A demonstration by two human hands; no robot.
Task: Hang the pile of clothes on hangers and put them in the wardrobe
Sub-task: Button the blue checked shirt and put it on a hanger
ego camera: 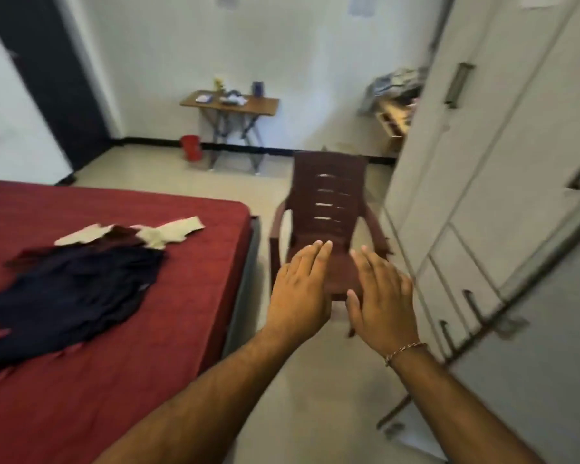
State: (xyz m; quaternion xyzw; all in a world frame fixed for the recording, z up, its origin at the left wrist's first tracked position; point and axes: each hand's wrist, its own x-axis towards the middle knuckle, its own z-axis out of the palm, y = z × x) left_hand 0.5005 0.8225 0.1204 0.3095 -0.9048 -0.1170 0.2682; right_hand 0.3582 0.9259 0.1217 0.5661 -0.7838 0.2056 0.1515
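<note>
Clothes (71, 289) lengthwise along bed (148, 380), collars far; both hands' fingers straight, released.

You're in a home bedroom: bed (121, 346) with red sheet and a pile of clothes (71, 289), grey wardrobe (503, 182) doors on your right, brown plastic chair (325, 209), small folding table (230, 103) against the far wall.

Small items on the brown wooden folding table (230, 103) blur beyond telling; the red-sheeted bed (121, 329) runs off the left edge
</note>
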